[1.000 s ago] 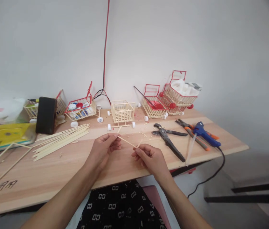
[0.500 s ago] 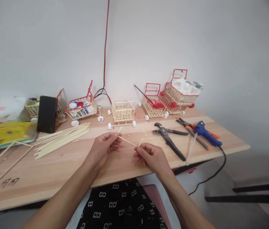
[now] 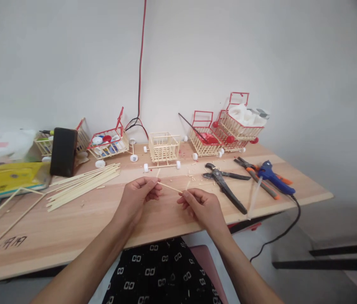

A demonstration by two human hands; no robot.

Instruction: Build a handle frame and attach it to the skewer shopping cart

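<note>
A thin wooden stick frame [image 3: 169,186], with a short piece standing up at each end, spans the gap between my hands above the table's front. My left hand [image 3: 140,194] pinches its left corner between thumb and fingers. At the right corner, my right hand [image 3: 199,204] grips it the same way. Beyond my hands stands a small cart of plain sticks [image 3: 164,147] on white wheels. A bundle of loose wooden sticks [image 3: 85,185] lies to the left of my left hand.
Black cutters [image 3: 224,185], orange-handled pliers [image 3: 260,181] and a blue glue gun [image 3: 273,177] with a cord lie at right. Red-trimmed carts [image 3: 205,141] stand along the wall. A phone [image 3: 63,152] leans at left, near yellow packaging [image 3: 10,179]. Stick scraps dot the tabletop.
Both hands keep hold of the stick frame in nearly the same place. The right hand has moved up very slightly; the objects on the table look unchanged.
</note>
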